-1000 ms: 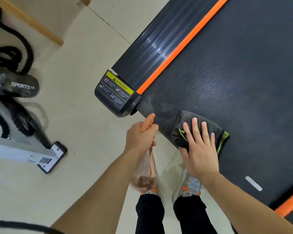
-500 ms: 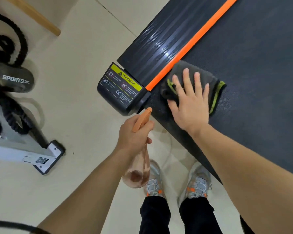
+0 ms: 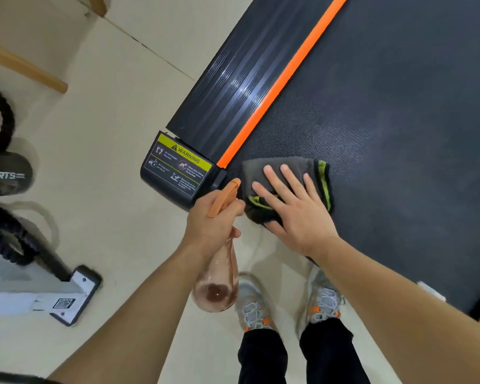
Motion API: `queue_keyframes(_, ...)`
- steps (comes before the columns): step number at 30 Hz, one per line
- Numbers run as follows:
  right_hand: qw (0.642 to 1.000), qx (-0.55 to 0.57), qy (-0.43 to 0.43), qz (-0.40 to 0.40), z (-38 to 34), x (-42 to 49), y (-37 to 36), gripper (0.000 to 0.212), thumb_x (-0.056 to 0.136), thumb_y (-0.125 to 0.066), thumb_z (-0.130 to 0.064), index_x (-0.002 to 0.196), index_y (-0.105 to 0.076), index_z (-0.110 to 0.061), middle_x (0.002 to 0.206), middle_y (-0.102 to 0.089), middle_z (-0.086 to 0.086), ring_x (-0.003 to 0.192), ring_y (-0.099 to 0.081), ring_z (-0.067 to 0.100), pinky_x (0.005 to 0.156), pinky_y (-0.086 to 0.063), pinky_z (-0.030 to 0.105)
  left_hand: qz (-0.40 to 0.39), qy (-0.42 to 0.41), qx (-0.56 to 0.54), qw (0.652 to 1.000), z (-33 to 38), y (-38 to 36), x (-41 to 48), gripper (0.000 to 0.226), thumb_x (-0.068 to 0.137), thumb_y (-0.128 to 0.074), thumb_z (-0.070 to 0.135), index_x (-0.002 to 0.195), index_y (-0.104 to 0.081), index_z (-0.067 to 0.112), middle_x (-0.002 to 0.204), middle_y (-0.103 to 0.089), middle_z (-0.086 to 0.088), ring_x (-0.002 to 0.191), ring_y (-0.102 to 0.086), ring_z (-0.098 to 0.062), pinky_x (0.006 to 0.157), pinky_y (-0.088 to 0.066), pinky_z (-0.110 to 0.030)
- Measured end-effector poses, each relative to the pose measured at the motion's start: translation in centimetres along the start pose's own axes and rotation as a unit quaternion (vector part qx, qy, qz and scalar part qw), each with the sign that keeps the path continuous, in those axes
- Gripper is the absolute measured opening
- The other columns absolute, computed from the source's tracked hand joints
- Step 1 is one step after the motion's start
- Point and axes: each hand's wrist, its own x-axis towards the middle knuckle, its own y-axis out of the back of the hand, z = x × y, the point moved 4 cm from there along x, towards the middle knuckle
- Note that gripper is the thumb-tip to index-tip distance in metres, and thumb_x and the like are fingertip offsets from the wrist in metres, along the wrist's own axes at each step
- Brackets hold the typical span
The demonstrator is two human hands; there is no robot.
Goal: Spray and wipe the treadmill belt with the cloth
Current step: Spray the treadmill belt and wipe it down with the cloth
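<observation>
Down by the shoes (image 3: pixel 254 309), over the pale floor (image 3: pixel 108 134), the left hand (image 3: pixel 211 220) grips a clear spray bottle (image 3: pixel 216 289) by the neck. The fingers are curled round it, and its orange trigger head (image 3: pixel 225 195) points toward the treadmill. Only a little liquid seems to sit in the base, so the bottle is probably light and easy to aim one-handed. The neck is the right place to hold it, with a finger free for the trigger.

Just beyond it, the right hand (image 3: pixel 299 217) lies flat, fingers straight and spread, pressing the cloth (image 3: pixel 254 170) onto the belt (image 3: pixel 385 134). The two hands are close but not touching.

The cloth is a folded grey rag with a green hem. It lies at the belt's near corner, right beside the end cap (image 3: pixel 178 167) with its warning label. It looks soft, limp and light, and would likely bunch or unfold if dragged by an edge. A broad palm on top, as now, should keep the folds together.

The belt's dimpled surface looks grippy, so I expect some drag on the cloth. The belt itself might also creep if pushed along its length.

Farther off run the orange stripe (image 3: pixel 277 84) and the ribbed side rail (image 3: pixel 233 87).
</observation>
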Motion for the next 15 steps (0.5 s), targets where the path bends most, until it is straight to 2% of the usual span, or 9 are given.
queue_keyframes(2,1.000,0.003,-0.027,-0.011,1.8,-6.1,-1.5,0.077,0.092,-0.042,-0.050,0.160,-0.008,-0.040,0.170,0.002,-0.007,0.157,0.004,0.024,0.123,-0.014,0.059,-0.034,-0.012,0.027,0.999,0.9,-1.1,-0.4,0.007,0.088,-0.073,0.023,0.094,-0.073,0.025,0.105,-0.074,-0.010,0.059,-0.064,-0.009,0.059,-0.057,-0.032)
queue_keyframes(4,0.993,0.026,-0.110,-0.024,4.4,-12.1,-2.0,0.076,0.091,-0.037,-0.050,0.159,-0.005,-0.044,0.170,0.001,-0.010,0.157,0.003,0.022,0.120,-0.022,0.061,-0.070,-0.023,0.058,0.996,1.9,-2.7,-0.8,0.025,0.080,-0.071,0.031,0.102,-0.074,0.020,0.105,-0.073,-0.014,0.056,-0.064,-0.003,0.066,-0.060,-0.043)
queue_keyframes(6,0.976,0.063,-0.205,-0.024,7.5,-14.7,-1.6,0.070,0.094,-0.030,-0.051,0.158,0.000,-0.047,0.169,0.006,-0.012,0.157,0.006,0.021,0.121,-0.021,0.060,-0.097,-0.029,0.082,0.991,2.5,-4.4,-1.1,0.039,0.073,-0.068,0.035,0.106,-0.075,0.015,0.104,-0.073,-0.015,0.059,-0.065,-0.004,0.072,-0.062,-0.052)
queue_keyframes(8,0.938,0.114,-0.325,0.028,10.0,-13.3,-0.5,0.064,0.100,-0.026,-0.052,0.159,-0.005,-0.042,0.170,0.008,-0.008,0.157,0.006,0.026,0.121,-0.017,0.062,-0.111,-0.033,0.104,0.988,2.9,-6.1,-1.4,0.047,0.071,-0.066,0.036,0.109,-0.075,0.009,0.104,-0.074,-0.012,0.058,-0.066,-0.004,0.077,-0.063,-0.052)
queue_keyframes(10,0.889,0.160,-0.423,0.071,11.3,-10.1,0.8,0.065,0.102,-0.030,-0.051,0.161,-0.011,-0.033,0.170,0.004,0.000,0.156,0.003,0.032,0.121,-0.013,0.064,-0.134,-0.041,0.124,0.982,3.1,-8.0,-1.8,0.038,0.072,-0.066,0.035,0.103,-0.076,0.015,0.099,-0.075,-0.002,0.057,-0.067,-0.007,0.079,-0.062,-0.050)
queue_keyframes(11,0.885,0.157,-0.432,0.072,11.2,-8.9,1.0,0.065,0.102,-0.034,-0.050,0.161,-0.012,-0.031,0.171,0.003,0.001,0.156,0.003,0.034,0.121,-0.012,0.064,-0.144,-0.046,0.128,0.980,3.2,-8.8,-2.1,0.030,0.072,-0.066,0.035,0.097,-0.074,0.021,0.095,-0.074,0.002,0.056,-0.067,-0.009,0.076,-0.062,-0.048)
queue_keyframes(12,0.902,0.135,-0.403,0.072,10.4,-8.3,0.8,0.066,0.102,-0.038,-0.049,0.161,-0.013,-0.031,0.171,0.002,0.002,0.156,0.002,0.035,0.120,-0.011,0.064,-0.151,-0.049,0.127,0.979,3.3,-9.5,-2.4,0.023,0.072,-0.066,0.034,0.093,-0.072,0.027,0.093,-0.073,0.003,0.057,-0.066,-0.010,0.072,-0.061,-0.045)
queue_keyframes(14,0.950,0.093,-0.292,0.058,7.8,-9.7,-0.6,0.072,0.099,-0.047,-0.046,0.161,-0.012,-0.035,0.171,0.003,-0.003,0.156,0.003,0.032,0.121,-0.011,0.063,-0.157,-0.051,0.126,0.978,3.5,-10.8,-3.0,0.016,0.070,-0.066,0.032,0.086,-0.071,0.029,0.093,-0.072,0.002,0.056,-0.064,-0.012,0.064,-0.058,-0.038)
queue_keyframes(15,0.962,0.096,-0.253,0.042,6.4,-11.5,-1.7,0.074,0.097,-0.048,-0.046,0.161,-0.010,-0.037,0.170,0.005,-0.006,0.156,0.006,0.029,0.122,-0.010,0.062,-0.158,-0.050,0.131,0.977,3.6,-11.4,-3.4,0.015,0.070,-0.067,0.032,0.084,-0.072,0.028,0.095,-0.073,-0.001,0.056,-0.063,-0.014,0.063,-0.056,-0.036)
